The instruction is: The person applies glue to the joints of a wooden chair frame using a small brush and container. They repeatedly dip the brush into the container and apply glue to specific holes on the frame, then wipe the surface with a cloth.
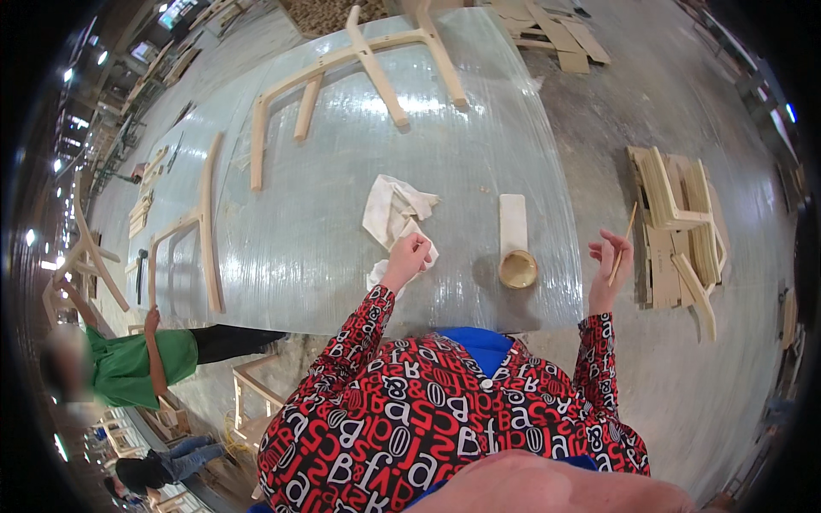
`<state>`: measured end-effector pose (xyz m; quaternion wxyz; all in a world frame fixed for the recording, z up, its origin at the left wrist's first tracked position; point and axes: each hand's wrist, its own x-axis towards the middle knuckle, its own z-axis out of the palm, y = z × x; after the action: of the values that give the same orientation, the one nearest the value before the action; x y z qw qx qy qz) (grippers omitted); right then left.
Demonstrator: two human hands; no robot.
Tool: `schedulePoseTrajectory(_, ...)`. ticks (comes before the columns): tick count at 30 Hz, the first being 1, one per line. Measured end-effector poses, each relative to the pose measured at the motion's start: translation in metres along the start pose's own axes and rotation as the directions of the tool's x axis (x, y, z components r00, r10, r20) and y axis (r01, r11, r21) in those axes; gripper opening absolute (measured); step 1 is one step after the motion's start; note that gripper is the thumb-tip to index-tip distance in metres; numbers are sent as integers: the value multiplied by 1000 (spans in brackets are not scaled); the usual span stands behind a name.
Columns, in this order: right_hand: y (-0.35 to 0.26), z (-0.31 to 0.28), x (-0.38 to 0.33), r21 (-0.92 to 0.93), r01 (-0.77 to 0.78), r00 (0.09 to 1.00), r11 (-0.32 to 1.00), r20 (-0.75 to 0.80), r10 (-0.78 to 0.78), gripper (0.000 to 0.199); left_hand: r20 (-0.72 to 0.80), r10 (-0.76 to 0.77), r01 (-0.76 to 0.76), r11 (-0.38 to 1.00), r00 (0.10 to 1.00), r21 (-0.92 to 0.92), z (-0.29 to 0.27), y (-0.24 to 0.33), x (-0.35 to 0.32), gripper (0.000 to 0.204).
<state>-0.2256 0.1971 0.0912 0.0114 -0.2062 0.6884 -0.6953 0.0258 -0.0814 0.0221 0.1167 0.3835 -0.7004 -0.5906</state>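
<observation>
Left hand (409, 254) is closed on a white cloth (395, 214), pressing it to the table (308, 248) at the near edge; most of the cloth lies bunched just beyond the knuckles. Right hand (609, 265) is raised off the table's right edge, fingers pinched together on a thin wooden stick (623, 244) held nearly upright. Between the hands, nearer the right, a small round cup (518, 268) of tan, glue-like paste stands on the table, touching the near end of a pale flat strip (513, 221).

Progress, as a judgement — wiping and paste work appear under way, not finished: cloth in the grip, stick lifted away from the cup, no part in front of the person right now. Whether the stick tip carries paste is too small to tell.

Mid table: a curved wooden rail (208, 224) lies at the left. Far table: a bent frame with cross pieces (363, 60) — looks assembled, joints not legible from here.

Surface: long table wrapped in clear shiny plastic film, glare across the middle. Room: concrete workshop floor; a stack of curved wooden chair parts (680, 231) to the right, loose boards (560, 34) at the far end. At lower left a person in a green shirt (128, 363) leans toward the table among more frames
</observation>
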Motion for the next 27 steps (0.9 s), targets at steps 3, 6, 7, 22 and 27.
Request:
schedulePoseTrajectory(3,1,5,-6,-7,2,1000,1000,3,-2,21,-59,-4,-1,996,998,-85,-13,3,-5,19)
schedulePoseTrajectory(6,-2,20,-14,-19,14,1000,1000,24,-13,21,-119,27,-36,996,993,-76,-50,-1,-9,17)
schedulePoseTrajectory(7,-3,30,-18,-23,17,999,1000,27,-16,21,-164,31,-43,996,986,-72,-70,-4,-10,17)
schedulePoseTrajectory(22,-13,126,-56,-169,100,994,981,62,-90,27,-543,265,134,798,797,587,-348,-61,55,34)
schedulePoseTrajectory(27,-26,125,-56,-300,137,990,944,24,-136,29,-729,282,393,693,623,604,-400,-49,114,54)
